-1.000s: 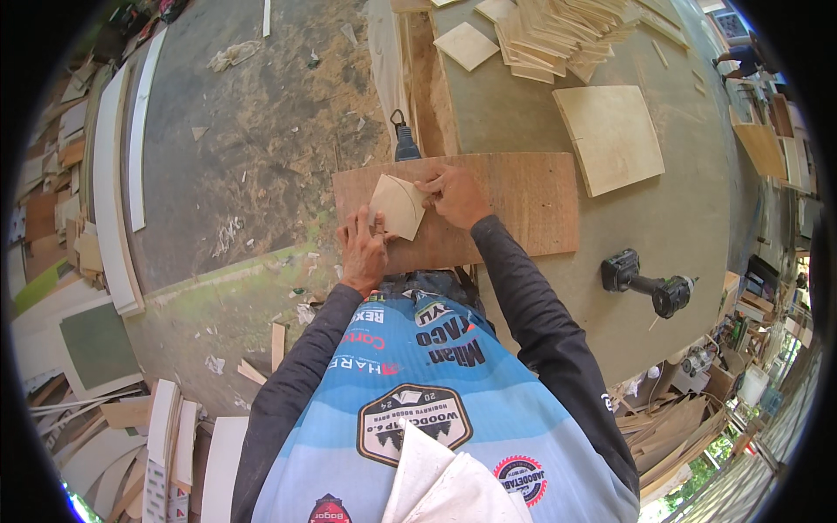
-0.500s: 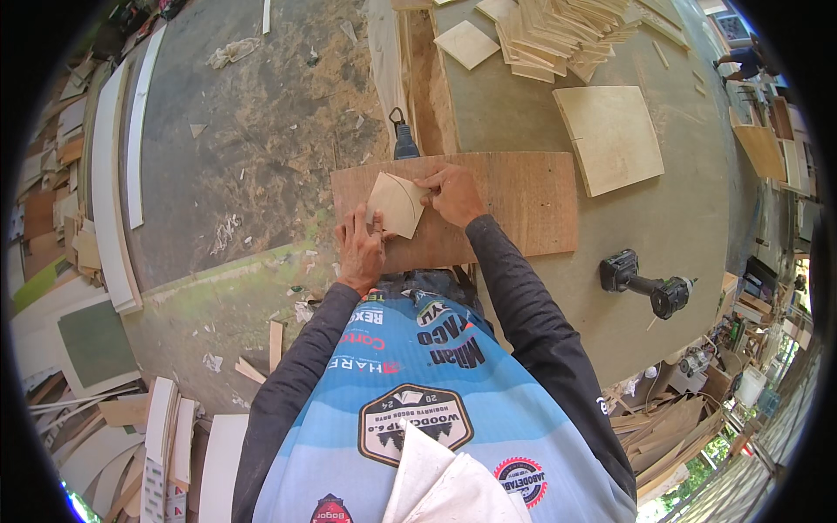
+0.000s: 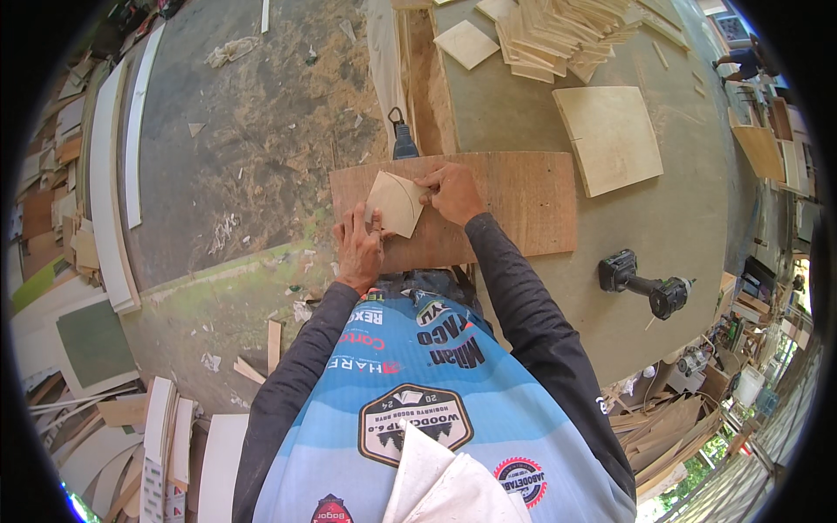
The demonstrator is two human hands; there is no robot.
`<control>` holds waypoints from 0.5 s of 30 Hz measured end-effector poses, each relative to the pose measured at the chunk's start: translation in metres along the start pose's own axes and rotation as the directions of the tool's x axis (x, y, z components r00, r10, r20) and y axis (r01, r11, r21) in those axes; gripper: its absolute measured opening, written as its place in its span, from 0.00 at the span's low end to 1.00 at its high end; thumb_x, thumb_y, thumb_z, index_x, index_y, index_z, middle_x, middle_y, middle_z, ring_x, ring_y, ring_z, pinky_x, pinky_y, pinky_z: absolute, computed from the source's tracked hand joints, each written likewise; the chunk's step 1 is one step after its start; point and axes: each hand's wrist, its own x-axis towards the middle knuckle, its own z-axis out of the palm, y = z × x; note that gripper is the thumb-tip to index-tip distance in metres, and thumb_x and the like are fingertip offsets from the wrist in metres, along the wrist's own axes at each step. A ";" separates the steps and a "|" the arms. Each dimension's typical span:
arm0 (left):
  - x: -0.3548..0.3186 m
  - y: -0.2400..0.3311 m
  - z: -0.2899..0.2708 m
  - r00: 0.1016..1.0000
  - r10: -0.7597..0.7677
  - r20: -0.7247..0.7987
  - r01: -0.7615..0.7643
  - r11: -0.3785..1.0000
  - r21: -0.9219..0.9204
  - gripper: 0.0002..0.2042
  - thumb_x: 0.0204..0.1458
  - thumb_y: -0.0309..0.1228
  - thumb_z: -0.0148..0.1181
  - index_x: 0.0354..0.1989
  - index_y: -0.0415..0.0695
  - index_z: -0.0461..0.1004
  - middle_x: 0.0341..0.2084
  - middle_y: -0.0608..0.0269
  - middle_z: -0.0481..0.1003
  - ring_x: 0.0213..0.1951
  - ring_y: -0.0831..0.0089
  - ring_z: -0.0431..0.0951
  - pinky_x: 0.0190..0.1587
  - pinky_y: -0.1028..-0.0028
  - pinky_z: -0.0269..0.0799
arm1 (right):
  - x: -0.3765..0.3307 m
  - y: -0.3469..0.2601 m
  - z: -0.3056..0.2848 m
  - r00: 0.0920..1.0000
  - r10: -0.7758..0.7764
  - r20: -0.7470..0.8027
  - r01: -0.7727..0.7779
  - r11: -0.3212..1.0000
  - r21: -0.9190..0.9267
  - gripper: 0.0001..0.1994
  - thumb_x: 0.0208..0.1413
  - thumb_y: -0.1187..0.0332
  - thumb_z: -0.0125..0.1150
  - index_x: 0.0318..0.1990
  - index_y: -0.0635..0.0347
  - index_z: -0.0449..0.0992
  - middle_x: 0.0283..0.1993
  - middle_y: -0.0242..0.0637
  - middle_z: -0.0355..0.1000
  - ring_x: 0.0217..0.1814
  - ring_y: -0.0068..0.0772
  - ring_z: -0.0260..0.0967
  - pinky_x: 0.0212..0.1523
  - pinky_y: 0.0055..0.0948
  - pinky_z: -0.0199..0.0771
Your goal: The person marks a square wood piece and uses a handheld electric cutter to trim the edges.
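Note:
A small pale plywood piece (image 3: 392, 209), marked with a curved dark line, lies tilted on a brown wooden board (image 3: 514, 205). My left hand (image 3: 357, 248) presses its thumb and fingers against the piece's near left edge. Closed at the upper right side of the same piece is my right hand (image 3: 455, 193), its thumb and forefinger pinching the edge. At the board's far side sticks out a dark blue tool end (image 3: 404, 144) with a metal loop; the rest of it is hidden by the board.
A cordless drill (image 3: 647, 283) lies to the right on the grey table. Beyond the board are a larger plywood square (image 3: 609, 139), a loose square (image 3: 466, 44) and a fanned pile of thin pieces (image 3: 558, 35). Wood offcuts (image 3: 96, 436) crowd the left; dust and scraps litter the left surface.

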 end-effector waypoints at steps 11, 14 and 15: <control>0.001 0.000 0.001 1.000 0.012 -0.012 -0.012 1.000 0.011 0.26 0.56 0.42 0.65 0.60 0.39 0.75 0.59 0.45 0.67 0.59 0.49 0.67 0.52 0.53 0.61 | 0.002 0.002 0.000 1.000 0.003 -0.001 -0.003 1.000 -0.019 0.20 0.38 0.82 0.78 0.44 0.60 0.87 0.37 0.41 0.81 0.32 0.29 0.73 0.35 0.28 0.74; 0.001 -0.001 0.001 1.000 0.018 -0.020 -0.018 1.000 0.020 0.26 0.57 0.42 0.64 0.60 0.38 0.75 0.59 0.45 0.67 0.58 0.49 0.67 0.52 0.53 0.60 | 0.002 0.001 0.000 1.000 0.009 -0.001 -0.009 1.000 -0.013 0.20 0.39 0.82 0.78 0.44 0.60 0.87 0.37 0.42 0.81 0.32 0.30 0.74 0.35 0.28 0.75; 0.001 -0.001 0.001 1.000 0.019 -0.018 -0.018 1.000 0.020 0.26 0.57 0.42 0.64 0.60 0.38 0.75 0.59 0.45 0.67 0.58 0.49 0.66 0.52 0.53 0.60 | 0.002 0.001 0.000 1.000 0.013 0.001 -0.013 1.000 -0.011 0.20 0.39 0.82 0.78 0.44 0.60 0.87 0.37 0.43 0.81 0.32 0.30 0.74 0.35 0.28 0.75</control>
